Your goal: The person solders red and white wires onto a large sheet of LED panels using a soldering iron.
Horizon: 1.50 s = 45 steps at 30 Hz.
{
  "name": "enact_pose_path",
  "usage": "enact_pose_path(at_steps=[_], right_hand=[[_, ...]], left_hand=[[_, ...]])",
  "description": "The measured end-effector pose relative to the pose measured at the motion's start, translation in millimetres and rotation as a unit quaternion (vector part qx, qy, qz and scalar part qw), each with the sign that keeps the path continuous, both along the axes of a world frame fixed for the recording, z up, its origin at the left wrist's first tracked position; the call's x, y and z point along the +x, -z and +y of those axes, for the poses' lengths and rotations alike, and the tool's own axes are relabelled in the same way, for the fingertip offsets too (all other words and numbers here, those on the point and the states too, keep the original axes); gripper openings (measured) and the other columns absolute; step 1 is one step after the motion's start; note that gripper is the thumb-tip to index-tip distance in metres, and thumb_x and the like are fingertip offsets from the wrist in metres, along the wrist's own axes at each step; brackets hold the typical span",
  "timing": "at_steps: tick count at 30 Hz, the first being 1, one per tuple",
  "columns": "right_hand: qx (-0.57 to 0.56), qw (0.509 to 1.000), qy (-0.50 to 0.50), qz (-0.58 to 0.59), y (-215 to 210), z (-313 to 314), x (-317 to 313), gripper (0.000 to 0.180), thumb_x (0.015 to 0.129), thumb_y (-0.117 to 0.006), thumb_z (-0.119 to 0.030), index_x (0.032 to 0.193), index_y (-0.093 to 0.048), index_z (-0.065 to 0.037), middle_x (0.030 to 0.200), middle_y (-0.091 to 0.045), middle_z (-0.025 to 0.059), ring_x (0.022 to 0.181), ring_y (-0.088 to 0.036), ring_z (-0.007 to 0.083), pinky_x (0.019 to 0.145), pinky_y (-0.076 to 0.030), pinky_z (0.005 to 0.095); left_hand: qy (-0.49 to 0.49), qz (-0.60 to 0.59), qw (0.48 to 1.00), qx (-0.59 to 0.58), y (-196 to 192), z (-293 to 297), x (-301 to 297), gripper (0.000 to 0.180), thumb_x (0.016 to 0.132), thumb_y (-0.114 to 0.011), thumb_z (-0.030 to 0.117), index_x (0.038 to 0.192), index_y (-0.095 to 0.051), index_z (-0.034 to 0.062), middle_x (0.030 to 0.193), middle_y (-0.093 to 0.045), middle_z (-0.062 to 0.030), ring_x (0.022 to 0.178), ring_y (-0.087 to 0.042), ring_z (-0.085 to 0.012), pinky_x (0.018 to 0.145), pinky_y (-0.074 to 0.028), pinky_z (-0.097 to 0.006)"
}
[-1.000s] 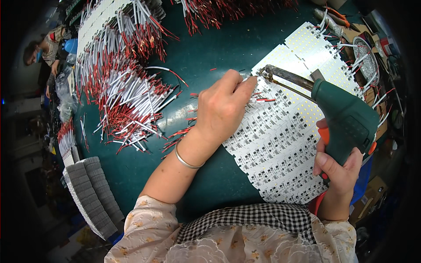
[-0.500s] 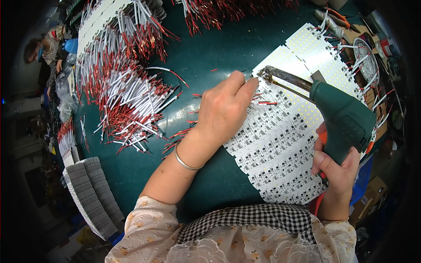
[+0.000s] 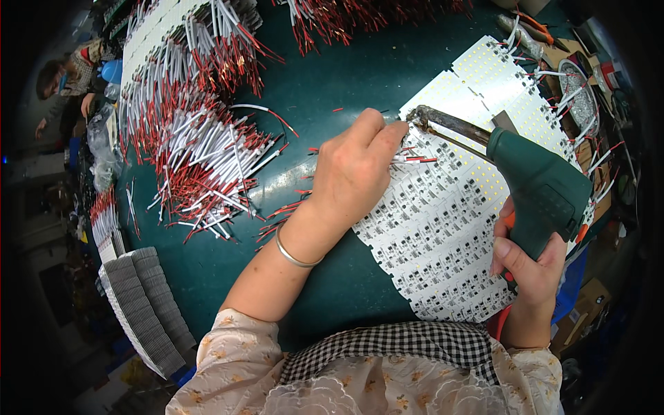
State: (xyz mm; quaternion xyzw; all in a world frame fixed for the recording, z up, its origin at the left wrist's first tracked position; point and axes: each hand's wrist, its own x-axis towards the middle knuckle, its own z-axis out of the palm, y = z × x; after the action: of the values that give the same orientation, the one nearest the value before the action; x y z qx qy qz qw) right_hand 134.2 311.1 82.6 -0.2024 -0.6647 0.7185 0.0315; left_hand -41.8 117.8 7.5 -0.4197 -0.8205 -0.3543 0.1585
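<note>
My left hand point(image 3: 356, 162) is closed in a pinch at the upper left edge of a white LED circuit board panel point(image 3: 449, 235). Short white wires with red ends point(image 3: 418, 160) stick out from under its fingers on the right, over the board. The fingertips hide what exactly they pinch. My right hand point(image 3: 532, 270) is wrapped round the handle of a dark green soldering gun point(image 3: 543, 173). The gun's blackened tip point(image 3: 418, 119) is right beside my left fingertips, at the panel's edge. Wires are attached along the panel's far right edge.
A heap of white and red wires point(image 3: 207, 159) lies on the green table point(image 3: 325, 76) at the left. Stacked boards point(image 3: 149, 304) stand at the near left. On the right are a metal dish point(image 3: 575, 93) and orange-handled pliers point(image 3: 532, 26). A co-worker point(image 3: 66, 79) is at the far left.
My left hand and the wires under it have shifted very slightly. The soldering gun has barely moved. At the far left, the co-worker's arms have moved.
</note>
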Motion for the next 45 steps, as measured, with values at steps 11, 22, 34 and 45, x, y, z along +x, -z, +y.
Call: enact_pose_path(at_steps=[11,22,34,45], right_hand=[[-0.001,1.0,0.019,0.001,-7.5,-3.9,-1.3,0.05,0.077,-0.066,0.006,0.124,-0.05,0.008,0.102,-0.059,0.0158,0.067,-0.056,0.012,0.049,-0.047,0.0225],[-0.01,0.999,0.04,0.033,-7.9,-3.2,-5.3,0.059,0.075,-0.068,0.003,0.13,-0.045,0.01,0.118,-0.056,0.022,0.071,-0.057,0.0137,0.048,-0.049,0.0221],[-0.02,0.997,0.063,0.047,-8.9,0.4,-5.5,0.058,0.074,-0.07,-0.001,0.125,-0.046,0.011,0.114,-0.055,0.0219,0.061,-0.054,0.0134,0.045,-0.048,0.0229],[-0.017,0.995,0.087,0.036,-14.4,4.3,9.4,0.066,0.071,-0.07,-0.004,0.128,-0.042,0.013,0.119,-0.054,0.0247,0.058,-0.052,0.0125,0.042,-0.047,0.0232]], left_hand=[[0.005,0.011,1.0,0.006,2.1,0.4,-0.9,0.046,0.058,-0.058,-0.016,0.098,-0.067,0.0037,0.076,-0.055,-0.0083,0.06,-0.059,-0.0234,0.052,-0.05,-0.035],[0.002,0.023,1.0,0.004,4.2,-0.2,-0.5,0.046,0.057,-0.058,-0.016,0.098,-0.067,0.0038,0.075,-0.056,-0.0081,0.059,-0.059,-0.023,0.051,-0.049,-0.034],[0.004,0.021,1.0,0.0,1.1,-0.1,0.7,0.047,0.057,-0.057,-0.016,0.099,-0.067,0.0037,0.075,-0.055,-0.0081,0.059,-0.058,-0.0229,0.051,-0.049,-0.034],[-0.02,0.038,0.999,-0.005,2.8,1.3,0.3,0.045,0.059,-0.06,-0.014,0.099,-0.068,0.0053,0.075,-0.058,-0.0068,0.061,-0.06,-0.0224,0.052,-0.049,-0.033]])
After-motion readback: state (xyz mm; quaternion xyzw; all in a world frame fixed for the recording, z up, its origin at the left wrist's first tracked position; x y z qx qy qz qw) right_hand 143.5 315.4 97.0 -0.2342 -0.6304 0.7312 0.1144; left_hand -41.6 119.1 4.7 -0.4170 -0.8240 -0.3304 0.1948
